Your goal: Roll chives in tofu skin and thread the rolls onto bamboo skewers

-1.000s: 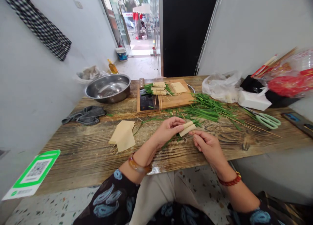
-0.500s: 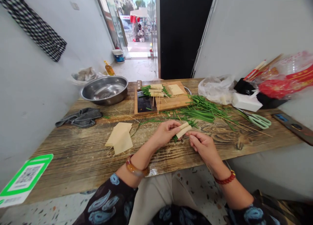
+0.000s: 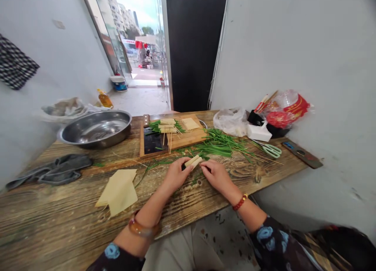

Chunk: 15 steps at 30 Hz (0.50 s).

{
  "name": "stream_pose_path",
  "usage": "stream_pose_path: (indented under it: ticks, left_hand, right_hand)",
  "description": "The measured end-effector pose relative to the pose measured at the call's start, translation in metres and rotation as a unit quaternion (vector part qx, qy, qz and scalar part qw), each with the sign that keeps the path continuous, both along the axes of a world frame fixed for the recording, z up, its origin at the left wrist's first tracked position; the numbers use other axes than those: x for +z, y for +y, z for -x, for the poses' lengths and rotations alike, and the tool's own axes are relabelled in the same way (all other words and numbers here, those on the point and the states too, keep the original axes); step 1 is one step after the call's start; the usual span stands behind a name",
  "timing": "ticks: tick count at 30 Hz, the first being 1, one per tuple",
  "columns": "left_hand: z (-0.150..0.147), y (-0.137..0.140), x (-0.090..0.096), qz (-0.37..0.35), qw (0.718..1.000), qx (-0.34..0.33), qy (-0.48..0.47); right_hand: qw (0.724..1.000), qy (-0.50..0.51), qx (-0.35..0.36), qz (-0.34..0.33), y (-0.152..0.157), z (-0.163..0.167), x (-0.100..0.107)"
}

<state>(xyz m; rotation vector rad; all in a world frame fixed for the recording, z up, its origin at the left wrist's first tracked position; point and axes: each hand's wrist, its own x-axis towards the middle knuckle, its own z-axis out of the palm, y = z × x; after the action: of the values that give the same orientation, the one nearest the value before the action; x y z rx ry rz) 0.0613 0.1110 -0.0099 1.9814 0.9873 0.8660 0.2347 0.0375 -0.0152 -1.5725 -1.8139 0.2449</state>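
Observation:
My left hand (image 3: 178, 173) is closed around two pale yellow tofu-skin rolls (image 3: 194, 161), held side by side just above the table with green chives at their ends. My right hand (image 3: 216, 175) is at the right end of the rolls, thumb and fingers pinched together; whatever is between them is too small and hidden to tell. Loose chives (image 3: 217, 145) lie beyond both hands. A stack of square tofu-skin sheets (image 3: 119, 188) rests on the table left of my left forearm. On the cutting board (image 3: 188, 139), several skewered rolls (image 3: 168, 126) lie over a cleaver (image 3: 152, 143).
A steel basin (image 3: 96, 130) and a dark cloth (image 3: 61, 169) stand on the left. At the right are green-handled scissors (image 3: 272, 150), thin bamboo skewers (image 3: 258, 158), a white tissue pack (image 3: 260, 132) and a plastic bag (image 3: 230, 122). More sheets (image 3: 190, 124) lie on the board.
The view has turned right and tilted up, so the table's things appear further left and the basin larger. Both hands keep the rolls between them; my right hand is still pinched at their end.

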Motion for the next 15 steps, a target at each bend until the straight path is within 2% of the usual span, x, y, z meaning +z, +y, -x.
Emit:
stream_pose_path:
  ticks: [3,8,12,15]
  left_hand:
    - [0.002,0.002,-0.003,-0.083,0.995,0.032,0.035]
    - [0.004,0.004,-0.004,-0.119,0.992,0.049,0.016]
    - [0.006,0.0,-0.003,-0.149,0.988,0.041,-0.007]
    - [0.007,-0.007,-0.001,-0.16,0.986,0.054,0.005]
  right_hand:
    - [0.998,-0.058,-0.018,0.006,0.011,-0.004,-0.003]
    - [0.997,-0.077,-0.018,0.003,0.017,-0.013,-0.001]
    - [0.998,-0.062,-0.002,-0.002,0.0,-0.026,0.002]
    - [0.999,-0.035,0.001,-0.005,-0.021,-0.043,-0.009]
